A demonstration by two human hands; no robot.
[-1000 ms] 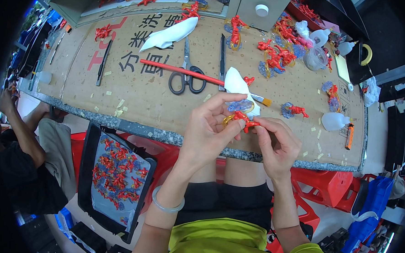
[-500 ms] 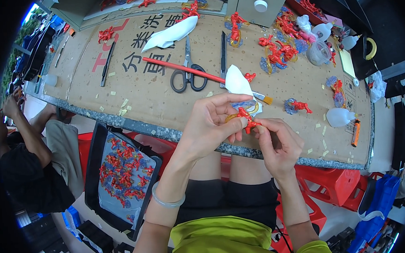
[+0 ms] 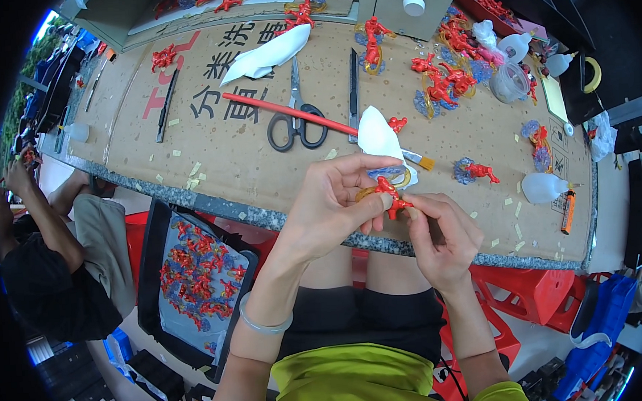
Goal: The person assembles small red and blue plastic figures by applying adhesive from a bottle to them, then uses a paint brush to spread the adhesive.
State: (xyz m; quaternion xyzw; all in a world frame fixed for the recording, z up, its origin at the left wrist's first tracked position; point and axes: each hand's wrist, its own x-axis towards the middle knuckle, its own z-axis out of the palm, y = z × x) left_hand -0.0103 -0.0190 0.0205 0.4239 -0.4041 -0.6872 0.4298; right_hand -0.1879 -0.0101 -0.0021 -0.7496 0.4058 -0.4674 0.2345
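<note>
Above the table's near edge, a small red figurine point(image 3: 392, 196) with a yellow-orange hoop and a clear blue base is held between both hands. My left hand point(image 3: 328, 204) is closed on its base side, thumb and fingers pinching it. My right hand point(image 3: 444, 230) pinches a red limb at its lower right between thumb and forefinger. Just beyond the hands lie a white cloth point(image 3: 378, 133) and a flat brush point(image 3: 419, 159) with an orange-brown tip. Another figurine point(image 3: 477, 171) rests on its side to the right.
Scissors point(image 3: 297, 114), a red stick point(image 3: 280, 110) and a dark cutter knife point(image 3: 353, 90) lie on the cardboard. At right stand a squeeze bottle point(image 3: 542, 187) and an orange cutter point(image 3: 568, 213). A black tray point(image 3: 151, 282) of figurines sits at lower left; a seated person point(image 3: 56, 265) works beyond.
The view has shifted slightly. Both hands keep their hold on the figurine, which has turned a little; my right fingers remain at its lower side.
</note>
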